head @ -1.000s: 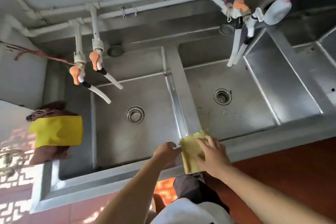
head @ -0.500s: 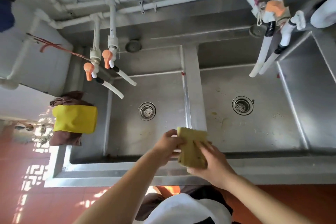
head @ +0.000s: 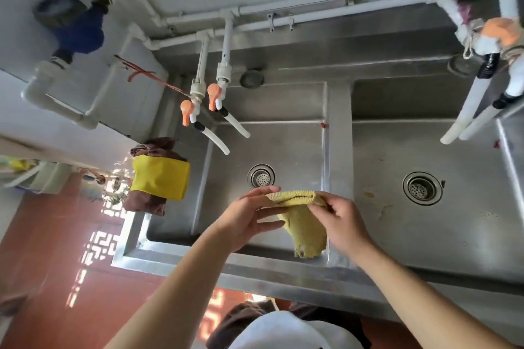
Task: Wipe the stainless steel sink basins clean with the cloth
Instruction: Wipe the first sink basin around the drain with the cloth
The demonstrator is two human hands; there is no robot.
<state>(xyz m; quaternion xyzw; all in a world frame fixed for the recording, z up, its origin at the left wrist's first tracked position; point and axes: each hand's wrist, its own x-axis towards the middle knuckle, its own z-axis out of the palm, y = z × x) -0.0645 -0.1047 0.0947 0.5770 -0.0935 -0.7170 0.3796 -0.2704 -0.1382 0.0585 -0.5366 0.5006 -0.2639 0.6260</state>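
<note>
Left hand (head: 249, 217): pinches cloth (head: 304, 224) edge.
Right hand (head: 341, 221): pinches the opposite end.
Risk: cloth, loosely held, could drop into basin (head: 272, 150) below both hands.

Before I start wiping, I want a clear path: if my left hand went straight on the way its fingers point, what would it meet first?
Probably the yellow cloth it already holds, then the right hand.

Cloth (head: 304, 224) dull yellow, fine knit texture. Sink basins (head: 283, 147) grey steel, yellowish stains in right one. Tap handles (head: 213, 95) orange, spouts white. Folded rag (head: 160, 180) bright yellow over brown. Floor (head: 42, 263) red.
</note>
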